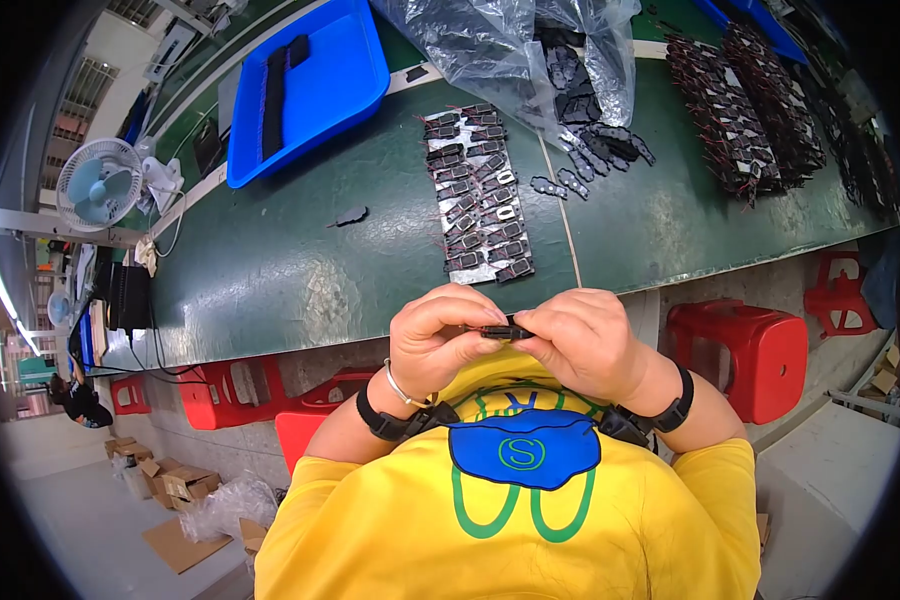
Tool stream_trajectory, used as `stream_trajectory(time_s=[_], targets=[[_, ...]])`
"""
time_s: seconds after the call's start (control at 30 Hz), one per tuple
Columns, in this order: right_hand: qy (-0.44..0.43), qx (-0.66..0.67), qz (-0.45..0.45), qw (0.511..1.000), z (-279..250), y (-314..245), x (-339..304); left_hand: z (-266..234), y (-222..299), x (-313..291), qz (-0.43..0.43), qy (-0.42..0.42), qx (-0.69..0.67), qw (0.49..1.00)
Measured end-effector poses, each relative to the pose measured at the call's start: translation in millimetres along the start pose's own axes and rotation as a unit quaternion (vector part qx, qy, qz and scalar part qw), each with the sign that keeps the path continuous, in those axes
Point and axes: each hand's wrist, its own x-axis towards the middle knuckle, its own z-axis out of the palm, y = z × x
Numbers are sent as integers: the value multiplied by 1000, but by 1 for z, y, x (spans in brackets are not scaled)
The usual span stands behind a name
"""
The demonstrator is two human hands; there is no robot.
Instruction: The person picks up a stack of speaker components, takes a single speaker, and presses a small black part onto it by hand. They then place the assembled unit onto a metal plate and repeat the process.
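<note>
My left hand and my right hand meet close to my chest, just off the table's near edge. Between them is a small black part, with the thumb and fingers of each hand pinching one end. A thin reddish wire appears beside its left end; the finer shape is hidden by my fingertips. Straight beyond my hands, a pale sheet carries rows of small black parts with red wires, which resemble little speakers. One loose black piece lies on the table farther left.
On the green table sits a blue tray holding long black strips. A clear plastic bag lies by flat black pieces. Stacked wired parts occupy the right. Red stools stand along the near edge; a fan is left.
</note>
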Motion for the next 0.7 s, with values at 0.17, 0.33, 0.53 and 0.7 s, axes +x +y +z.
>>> stream_trajectory(time_s=[0.17, 0.33, 0.53, 0.7], targets=[[6, 4, -1, 1000, 1, -1, 0, -1, 2, -1, 3, -7, 9, 1000], [4, 12, -9, 1000, 2, 0, 0, -2, 1, 0, 12, -4, 26, 1000], [2, 11, -22, 1000, 3, 0, 2, -2, 0, 0, 48, -7, 49, 998], [10, 10, -24, 1000, 3, 0, 3, 0, 3, 0, 27, -3, 56, 998]])
